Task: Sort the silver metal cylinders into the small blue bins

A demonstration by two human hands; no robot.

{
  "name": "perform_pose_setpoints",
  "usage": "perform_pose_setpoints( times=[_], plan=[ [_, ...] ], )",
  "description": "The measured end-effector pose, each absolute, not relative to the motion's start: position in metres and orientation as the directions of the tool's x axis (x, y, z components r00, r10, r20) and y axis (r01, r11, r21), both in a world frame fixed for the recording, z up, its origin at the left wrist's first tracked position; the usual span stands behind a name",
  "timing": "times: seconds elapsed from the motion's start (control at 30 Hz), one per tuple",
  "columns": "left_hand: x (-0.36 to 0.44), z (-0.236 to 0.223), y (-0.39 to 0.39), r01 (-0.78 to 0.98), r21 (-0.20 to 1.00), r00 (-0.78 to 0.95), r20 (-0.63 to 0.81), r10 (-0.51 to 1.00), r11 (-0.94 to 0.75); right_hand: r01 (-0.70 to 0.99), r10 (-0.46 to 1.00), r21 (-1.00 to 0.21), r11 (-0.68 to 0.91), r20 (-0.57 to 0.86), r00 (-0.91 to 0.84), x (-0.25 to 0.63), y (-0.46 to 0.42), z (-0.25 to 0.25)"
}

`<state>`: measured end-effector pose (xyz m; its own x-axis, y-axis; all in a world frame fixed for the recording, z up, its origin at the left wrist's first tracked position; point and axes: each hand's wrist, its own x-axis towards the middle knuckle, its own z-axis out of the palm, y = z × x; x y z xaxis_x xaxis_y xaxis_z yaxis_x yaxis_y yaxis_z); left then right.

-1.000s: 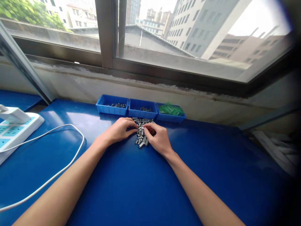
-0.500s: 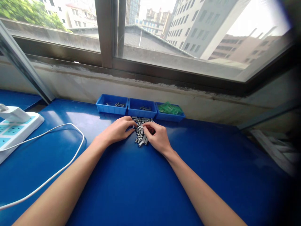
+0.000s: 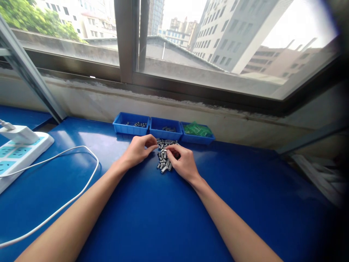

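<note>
A pile of small metal fasteners (image 3: 164,166), short screws mixed with longer grey pieces, lies on the blue tabletop (image 3: 158,214). My left hand (image 3: 140,149) is at the pile's left edge, thumb and fingertips brought together. Whatever may be between those fingertips is too small to make out. From the right, my right hand (image 3: 184,160) reaches over the pile and pinches a small silvery metal fastener between thumb and index finger. Its other fingers curl above the pile and hide part of it.
Behind the pile stand three blue bins: the left bin (image 3: 120,128) holds small screws, the middle bin (image 3: 155,133) grey metal pieces, the right bin (image 3: 191,138) a green plastic bag (image 3: 197,129). At left are a white power strip (image 3: 45,140) and a looping white cable (image 3: 92,174).
The left hand's thumb and fingertips have drawn closer together and slightly back from the pile. The right hand stays pinched over it. The whole view has shifted slightly.
</note>
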<state>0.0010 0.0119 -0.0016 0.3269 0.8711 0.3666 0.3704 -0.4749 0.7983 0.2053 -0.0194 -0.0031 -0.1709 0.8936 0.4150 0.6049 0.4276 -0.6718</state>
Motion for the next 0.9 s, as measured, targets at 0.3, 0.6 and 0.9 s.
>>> perform_pose_setpoints(
  times=[0.3,0.6,0.9],
  plan=[
    [0.008,0.007,0.007,0.133,0.978,0.229,0.129,0.965,-0.162,0.609,0.894,-0.669,0.426,0.412,-0.173,0.205,-0.019,-0.003],
    [0.001,0.003,0.011,-0.102,0.994,0.137,0.05,0.989,-0.036,0.605,0.9,-0.678,0.417,0.402,-0.171,0.204,-0.019,-0.002],
    [-0.018,0.008,0.029,-0.367,0.914,-0.12,0.136,0.983,-0.171,0.612,0.898,-0.669,0.422,0.403,-0.178,0.205,-0.02,-0.002]
  ],
)
